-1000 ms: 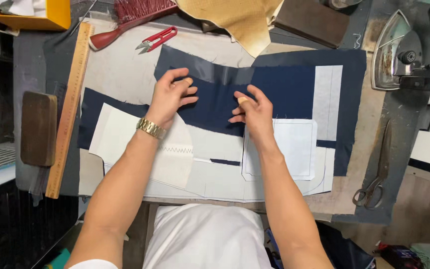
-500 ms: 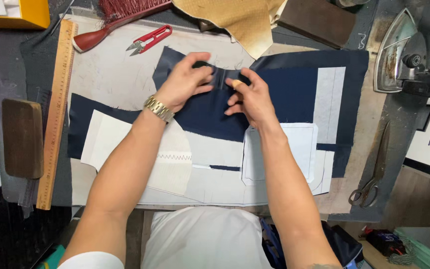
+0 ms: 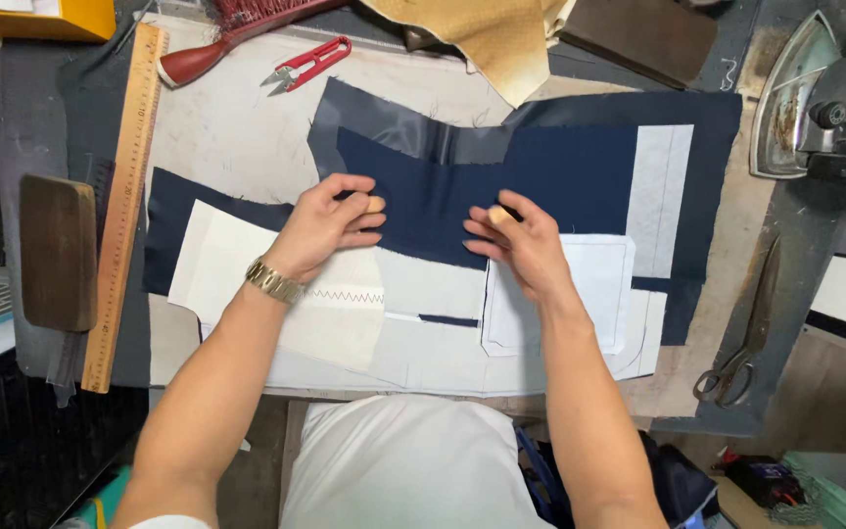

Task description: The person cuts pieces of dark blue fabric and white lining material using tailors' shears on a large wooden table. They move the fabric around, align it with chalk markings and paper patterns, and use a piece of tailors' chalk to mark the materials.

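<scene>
While both hands press on the navy piece [image 3: 462,211] at table centre, left hand [image 3: 325,227] and right hand [image 3: 519,243] curl loosely, fingertips pinning it; white pocket panels [image 3: 580,304] at 6 o'clock look unjoined

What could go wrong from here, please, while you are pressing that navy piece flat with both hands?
The navy piece lies loose on stacked white layers, so the left hand or right hand could slide it out of line. The iron sits near the fabric's right edge and might mark it if hot. The snips lie near the cloth's top edge.
</scene>
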